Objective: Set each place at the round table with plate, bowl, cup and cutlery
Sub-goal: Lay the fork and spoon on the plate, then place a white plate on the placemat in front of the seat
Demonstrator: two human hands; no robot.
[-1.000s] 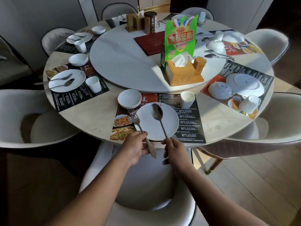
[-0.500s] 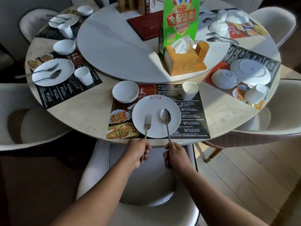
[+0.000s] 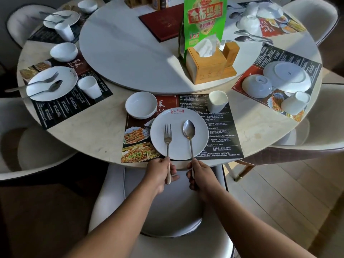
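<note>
Round pale table (image 3: pixel 83 142) with a raised white turntable (image 3: pixel 130 53) at centre, printed placemats (image 3: pixel 223 140) around its edge.

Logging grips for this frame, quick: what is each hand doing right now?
Left hand: grips the fork handle.
Right hand: grips the spoon handle.

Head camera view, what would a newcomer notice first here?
At the near place, the left hand holds a fork and the right hand a spoon, both resting on the white plate. Behind, a bright green snack bag stands by a wooden tissue box on the turntable.
</note>
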